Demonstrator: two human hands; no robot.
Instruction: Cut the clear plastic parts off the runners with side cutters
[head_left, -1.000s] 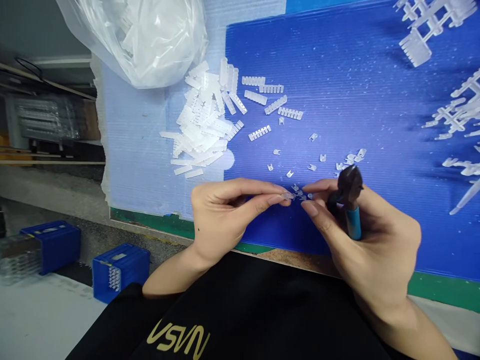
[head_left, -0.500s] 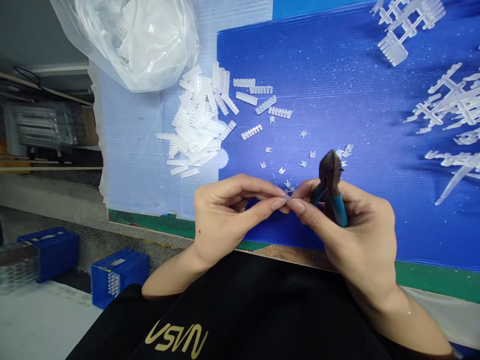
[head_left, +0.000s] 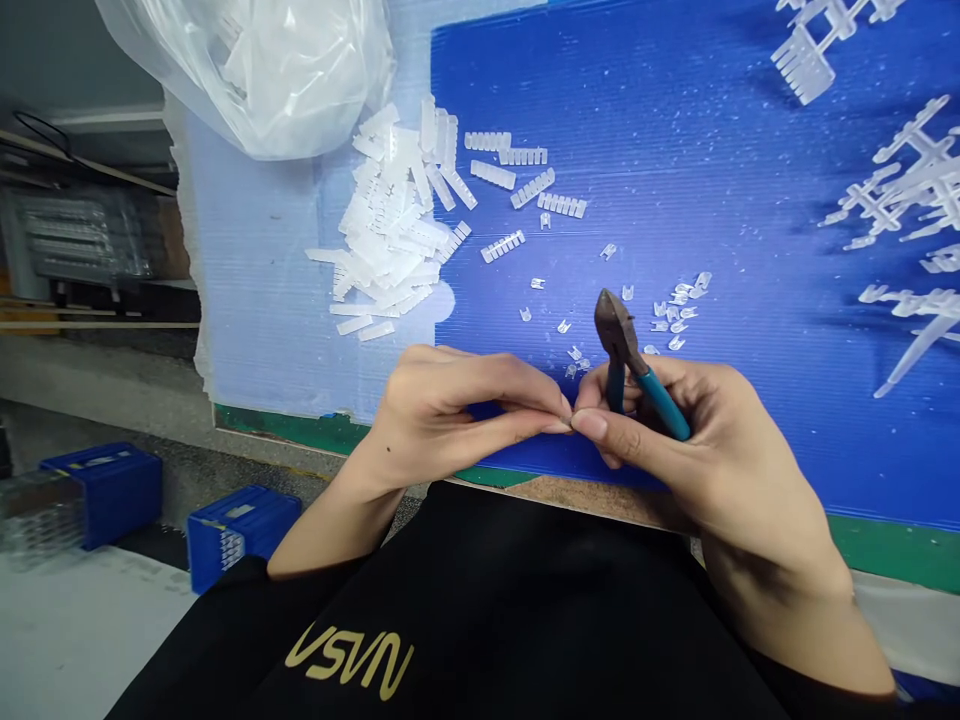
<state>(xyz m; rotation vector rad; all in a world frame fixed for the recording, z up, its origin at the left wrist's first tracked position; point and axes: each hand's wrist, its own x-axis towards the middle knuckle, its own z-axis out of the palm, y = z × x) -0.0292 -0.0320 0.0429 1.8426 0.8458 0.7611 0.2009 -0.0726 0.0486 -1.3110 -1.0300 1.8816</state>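
Observation:
My left hand (head_left: 457,405) is closed in a pinch, its thumb and fingertips meeting those of my right hand (head_left: 720,450). Between the fingertips is a tiny clear plastic piece (head_left: 568,421), mostly hidden. Diagonal cutters (head_left: 616,330) with blue-green handles rest in my right palm, jaws pointing up and away from me, while that thumb and finger pinch the piece. Just beyond the fingers lie small clear plastic clips (head_left: 576,354), and another cluster of clips (head_left: 677,312) sits past the cutters.
A pile of white comb-like plastic strips (head_left: 394,235) lies to the left, with several strips on the blue sheet (head_left: 675,150). A clear plastic bag (head_left: 300,90) stands at back left. Plastic sprues (head_left: 926,190) lie right. Blue crates (head_left: 240,530) are below at left.
The cutters have tilted and swung left within my right hand, uncovering more clips behind them. Both hands keep their fingertips together, slightly lower in view. The camera view has shifted a little.

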